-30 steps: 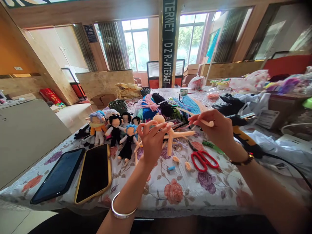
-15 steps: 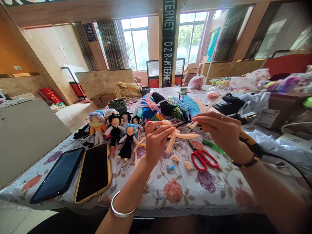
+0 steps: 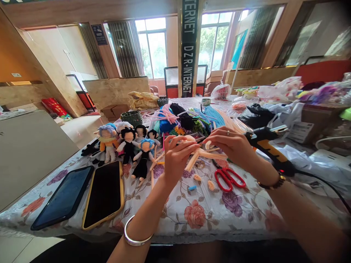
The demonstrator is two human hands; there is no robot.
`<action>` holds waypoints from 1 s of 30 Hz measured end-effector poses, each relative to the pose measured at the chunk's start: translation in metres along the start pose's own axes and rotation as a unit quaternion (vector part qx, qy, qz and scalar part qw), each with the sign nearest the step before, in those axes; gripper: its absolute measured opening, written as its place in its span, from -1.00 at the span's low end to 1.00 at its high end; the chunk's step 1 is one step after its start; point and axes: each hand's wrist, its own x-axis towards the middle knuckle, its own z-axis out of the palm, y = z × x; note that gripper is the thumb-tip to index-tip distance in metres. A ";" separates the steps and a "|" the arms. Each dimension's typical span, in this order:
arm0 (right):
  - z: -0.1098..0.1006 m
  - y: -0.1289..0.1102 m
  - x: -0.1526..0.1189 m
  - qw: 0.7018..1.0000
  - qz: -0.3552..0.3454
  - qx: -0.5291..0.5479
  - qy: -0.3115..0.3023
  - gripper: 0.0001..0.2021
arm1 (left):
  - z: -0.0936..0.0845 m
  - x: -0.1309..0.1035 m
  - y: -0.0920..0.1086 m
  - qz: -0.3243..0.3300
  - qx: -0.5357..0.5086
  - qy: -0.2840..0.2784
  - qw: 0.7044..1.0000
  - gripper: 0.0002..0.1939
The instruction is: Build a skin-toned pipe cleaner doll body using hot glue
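R hand (image 3: 234,146), pinching peach strip (image 3: 208,144), is now nearer L hand (image 3: 177,156) w/ peach doll (image 3: 193,160) gripped vs. before.

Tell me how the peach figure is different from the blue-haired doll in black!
The left hand holds the peach figure; the blue-haired doll rests on the tablecloth. What shows of the peach figure is plain peach; the blue-haired doll wears black. Both have some peach parts.

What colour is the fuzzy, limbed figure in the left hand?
The fuzzy, limbed figure is pale peach, clearest in the head view.
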 end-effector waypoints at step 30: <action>0.017 -0.012 -0.002 0.968 0.112 0.209 0.076 -0.86 | 0.007 -0.002 -0.004 0.029 0.003 0.027 0.999 -0.80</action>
